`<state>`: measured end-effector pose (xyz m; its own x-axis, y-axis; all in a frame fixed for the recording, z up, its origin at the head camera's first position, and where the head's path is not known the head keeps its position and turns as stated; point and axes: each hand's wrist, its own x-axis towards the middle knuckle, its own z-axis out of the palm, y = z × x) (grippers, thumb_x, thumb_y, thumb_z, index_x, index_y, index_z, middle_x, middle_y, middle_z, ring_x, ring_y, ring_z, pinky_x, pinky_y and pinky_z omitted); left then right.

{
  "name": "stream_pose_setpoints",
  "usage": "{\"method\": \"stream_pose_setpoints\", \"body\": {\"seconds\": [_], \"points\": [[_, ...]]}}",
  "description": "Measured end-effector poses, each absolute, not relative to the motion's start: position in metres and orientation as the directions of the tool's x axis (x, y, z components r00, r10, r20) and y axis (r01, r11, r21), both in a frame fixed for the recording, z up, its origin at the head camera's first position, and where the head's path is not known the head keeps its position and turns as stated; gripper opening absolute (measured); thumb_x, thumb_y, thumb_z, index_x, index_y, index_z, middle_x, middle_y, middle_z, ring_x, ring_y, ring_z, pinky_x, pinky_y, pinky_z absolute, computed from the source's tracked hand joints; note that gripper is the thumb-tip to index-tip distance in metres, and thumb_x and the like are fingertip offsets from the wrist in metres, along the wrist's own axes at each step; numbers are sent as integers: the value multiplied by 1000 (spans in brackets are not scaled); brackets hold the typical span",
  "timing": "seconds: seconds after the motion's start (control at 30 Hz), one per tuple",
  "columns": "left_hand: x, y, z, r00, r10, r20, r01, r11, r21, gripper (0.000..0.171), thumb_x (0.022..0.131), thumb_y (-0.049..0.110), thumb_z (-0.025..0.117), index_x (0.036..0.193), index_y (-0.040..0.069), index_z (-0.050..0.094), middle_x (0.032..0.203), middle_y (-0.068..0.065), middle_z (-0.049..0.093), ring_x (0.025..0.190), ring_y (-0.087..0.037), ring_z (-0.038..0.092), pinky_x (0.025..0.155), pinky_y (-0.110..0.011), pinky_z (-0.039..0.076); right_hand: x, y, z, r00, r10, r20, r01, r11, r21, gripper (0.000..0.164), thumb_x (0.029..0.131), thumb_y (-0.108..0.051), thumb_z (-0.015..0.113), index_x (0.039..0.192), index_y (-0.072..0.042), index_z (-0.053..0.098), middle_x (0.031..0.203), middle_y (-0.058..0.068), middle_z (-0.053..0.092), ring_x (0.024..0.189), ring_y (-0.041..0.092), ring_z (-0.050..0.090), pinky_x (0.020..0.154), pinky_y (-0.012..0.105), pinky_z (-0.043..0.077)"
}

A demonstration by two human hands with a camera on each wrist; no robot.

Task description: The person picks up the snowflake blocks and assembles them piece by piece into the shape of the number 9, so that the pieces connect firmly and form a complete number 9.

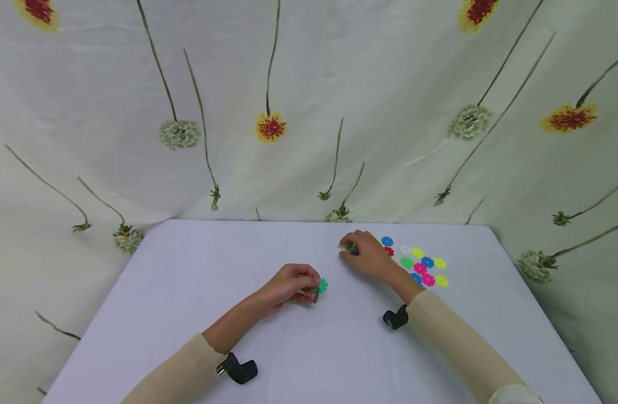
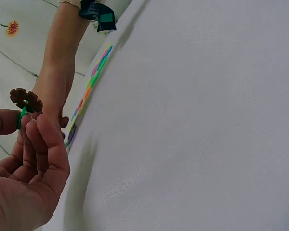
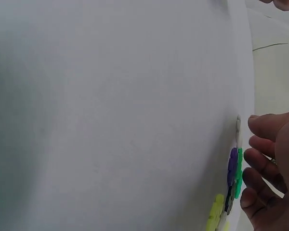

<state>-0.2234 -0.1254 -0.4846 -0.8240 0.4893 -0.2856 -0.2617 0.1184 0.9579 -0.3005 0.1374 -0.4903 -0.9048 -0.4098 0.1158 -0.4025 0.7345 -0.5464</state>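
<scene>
My left hand (image 1: pixel 291 283) pinches two joined notched plastic discs between thumb and fingertips. One is a green disc (image 1: pixel 323 285); the other is a brown disc (image 2: pixel 26 99), set crosswise to it. Farther back and to the right, my right hand (image 1: pixel 367 255) reaches low over the table, thumb and fingers apart. Close to its fingertips lie a purple disc (image 3: pixel 232 163), a green disc (image 3: pixel 239 173) and a white disc (image 3: pixel 238 127), with nothing showing between the fingers. A yellow disc (image 3: pixel 214 214) lies nearer the camera.
Several more discs are spread flat to the right of my right hand, among them a blue disc (image 1: pixel 387 241), a pink disc (image 1: pixel 428 280) and a yellow disc (image 1: pixel 440 263). The white table (image 1: pixel 309 359) ends at a flower-printed cloth (image 1: pixel 309 67) behind.
</scene>
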Motion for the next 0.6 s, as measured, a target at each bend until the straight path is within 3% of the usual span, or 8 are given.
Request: {"method": "stream_pose_setpoints", "body": {"seconds": [0.33,0.6], "points": [[-224,-124,-487,-827,482,-289,-266,117,957,16,102,14,66,110,0,67,81,3,66,74,-10,61,72,-25,60,-304,134,-494,-910,-411,63,-389,788,-477,19,102,-21,73,117,-10,69,109,8,65,108,25,53,93,40,51],[-227,-123,-488,-826,476,-301,-273,129,953,16,103,14,65,110,0,66,82,1,65,74,-11,61,72,-26,59,-300,135,-497,-889,-442,120,-420,683,-598,15,103,-11,69,115,-13,61,105,5,72,97,17,64,89,34,56]]}}
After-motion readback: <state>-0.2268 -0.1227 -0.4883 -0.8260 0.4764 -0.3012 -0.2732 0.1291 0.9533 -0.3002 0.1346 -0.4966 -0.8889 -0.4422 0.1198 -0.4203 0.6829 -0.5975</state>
